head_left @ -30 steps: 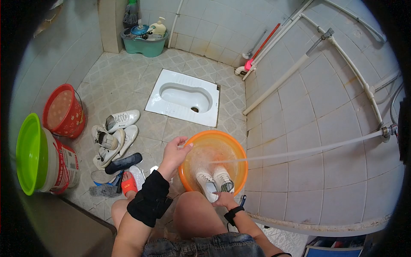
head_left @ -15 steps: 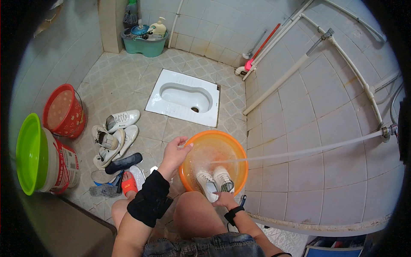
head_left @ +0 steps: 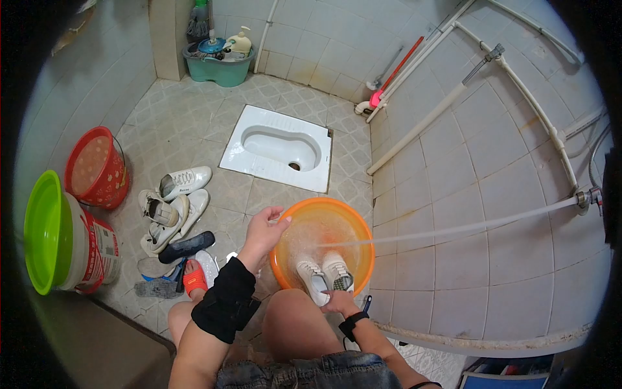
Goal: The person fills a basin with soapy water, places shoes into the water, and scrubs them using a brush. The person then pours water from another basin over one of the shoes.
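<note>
An orange basin (head_left: 280, 269) stands on the floor before me, with water in it. Inside it, a pair of white lace-up shoes (head_left: 315, 277) leans with the heels toward me. My right hand (head_left: 340, 303), a black band on its wrist, is closed on the shoes at their heel ends; its fingertips are partly hidden. At the basin's left rim is my left hand (head_left: 264, 233), its fingers apart and nothing visible in it. A black sleeve (head_left: 227, 301) covers that forearm. From the tap (head_left: 588, 200) on the right wall, a water stream (head_left: 466, 231) crosses into the basin and splashes.
Several white shoes (head_left: 184, 181) and dark insoles (head_left: 188, 247) lie on the floor to the left. Beyond them stand a red bucket (head_left: 116, 181) and a green basin (head_left: 65, 240) against a white bucket (head_left: 97, 256). A squat toilet (head_left: 246, 162) is set in the floor ahead.
</note>
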### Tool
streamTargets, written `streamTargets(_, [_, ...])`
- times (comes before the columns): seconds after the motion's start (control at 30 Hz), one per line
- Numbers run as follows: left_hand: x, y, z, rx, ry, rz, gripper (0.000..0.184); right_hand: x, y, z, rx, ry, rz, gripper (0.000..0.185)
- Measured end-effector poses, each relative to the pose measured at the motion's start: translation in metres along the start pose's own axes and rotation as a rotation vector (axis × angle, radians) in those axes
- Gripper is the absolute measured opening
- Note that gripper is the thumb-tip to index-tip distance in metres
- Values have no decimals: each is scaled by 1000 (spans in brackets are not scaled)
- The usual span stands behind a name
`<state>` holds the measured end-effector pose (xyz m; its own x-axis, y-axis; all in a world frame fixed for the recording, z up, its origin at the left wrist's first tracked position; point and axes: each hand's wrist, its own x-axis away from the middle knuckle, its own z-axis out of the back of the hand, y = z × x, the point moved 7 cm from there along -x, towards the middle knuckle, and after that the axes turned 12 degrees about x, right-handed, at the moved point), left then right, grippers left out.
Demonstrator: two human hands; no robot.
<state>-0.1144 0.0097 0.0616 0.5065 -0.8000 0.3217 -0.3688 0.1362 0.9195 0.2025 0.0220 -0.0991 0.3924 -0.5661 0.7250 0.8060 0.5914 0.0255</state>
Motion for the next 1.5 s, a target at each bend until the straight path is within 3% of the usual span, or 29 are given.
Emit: streamTargets(1.5, [0, 3, -4, -28, -2, -36, 36, -6, 2, -7, -16, -10, -3, 79])
